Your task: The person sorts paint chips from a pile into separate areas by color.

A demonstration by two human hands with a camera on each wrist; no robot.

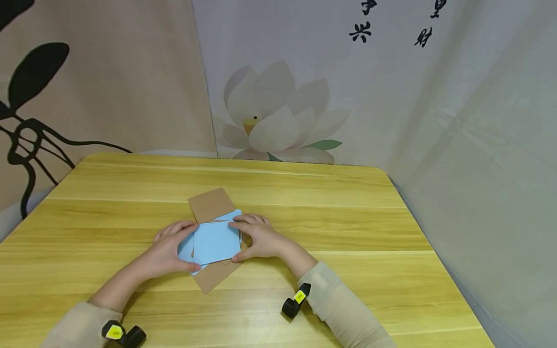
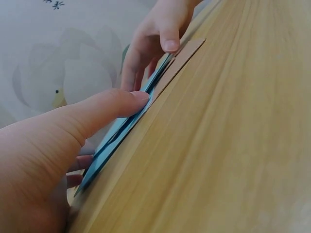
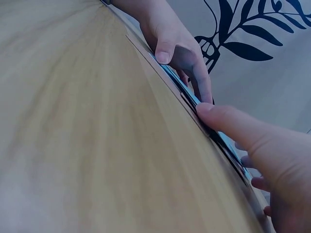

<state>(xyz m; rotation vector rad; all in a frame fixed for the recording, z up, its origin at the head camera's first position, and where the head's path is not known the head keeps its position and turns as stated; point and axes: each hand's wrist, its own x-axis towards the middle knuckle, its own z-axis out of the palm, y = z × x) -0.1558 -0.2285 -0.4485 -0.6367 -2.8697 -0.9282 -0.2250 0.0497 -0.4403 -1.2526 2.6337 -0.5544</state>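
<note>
A loose pile of light-blue cards (image 1: 216, 242) and brown cards (image 1: 212, 205) lies near the middle of the table, turned at different angles. My left hand (image 1: 171, 249) grips the pile's left side, its thumb at the near edge and its fingers toward the far side. From the right, my right hand (image 1: 259, 237) pinches the top blue card between a thumb at the near corner and fingers at the far corner. In the left wrist view the blue cards (image 2: 119, 131) sit slightly apart in layers. Some fingertips are hidden behind the cards.
The wooden table (image 1: 348, 217) spreads around the cards. A curtain (image 1: 278, 106) printed with a pale lotus hangs behind its far edge. Each sleeve carries a small black device, one of them the right device (image 1: 296, 300) close above the tabletop.
</note>
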